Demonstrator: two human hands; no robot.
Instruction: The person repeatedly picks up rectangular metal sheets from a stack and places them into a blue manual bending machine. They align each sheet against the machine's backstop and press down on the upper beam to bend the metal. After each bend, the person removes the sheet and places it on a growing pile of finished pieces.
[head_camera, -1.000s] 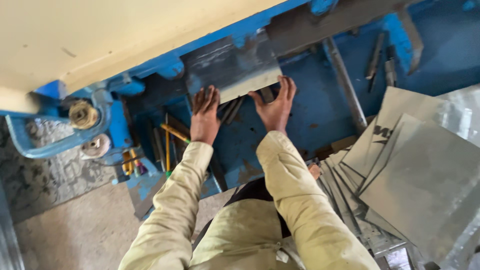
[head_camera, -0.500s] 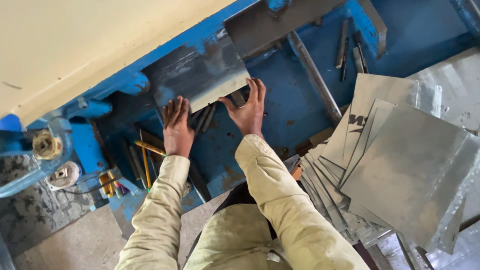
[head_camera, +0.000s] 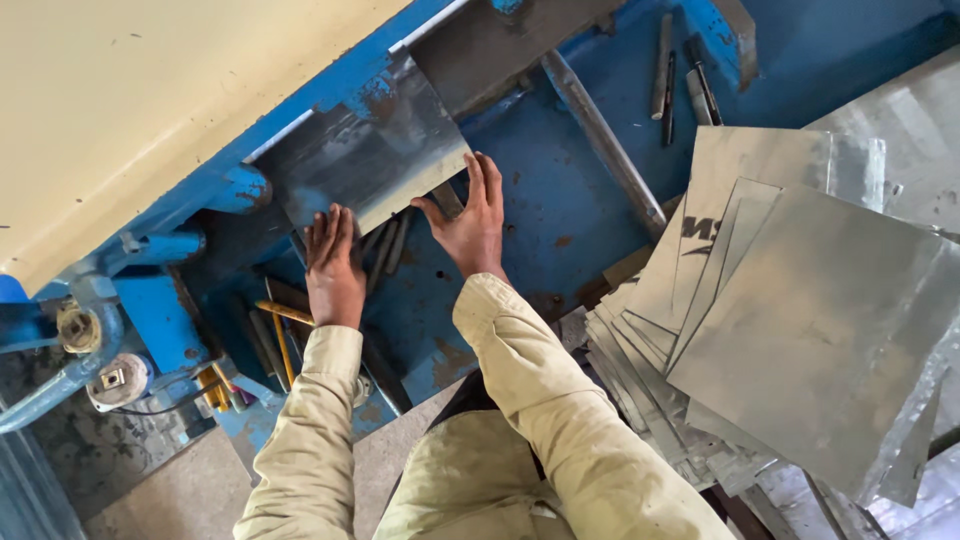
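1. Left hand (head_camera: 333, 262) is flat and open, fingers spread, palm down on the near edge of a grey metal sheet (head_camera: 365, 150). No real grip here, it's just pressing on the sheet's lower left corner.
2. Right hand (head_camera: 470, 222) is the same deal: open, fingers pointing up, resting against the sheet's lower right corner, thumb tucked just under the edge. Not closed around anything.
3. The metal sheet itself lies on the blue tabletop (head_camera: 560, 200) of the machine, its far edge pushed under the cream-coloured housing (head_camera: 150, 110) above it.
4. Just below the sheet, between the two hands, you can see a few dark slots or bars in the tabletop.
5. Right of the sheet, a long grey metal bar (head_camera: 603, 140) runs diagonally across the blue surface, with a couple of small dark rods (head_camera: 668, 70) further up.
6. Well to the right of the sheet sits a fanned-out stack of metal sheets (head_camera: 800, 330), same grey stuff.
7. Down-left of the sheet, near the left wrist, there are some yellow rods (head_camera: 282, 330), and further left a round knob (head_camera: 78, 328) on a blue pipe.
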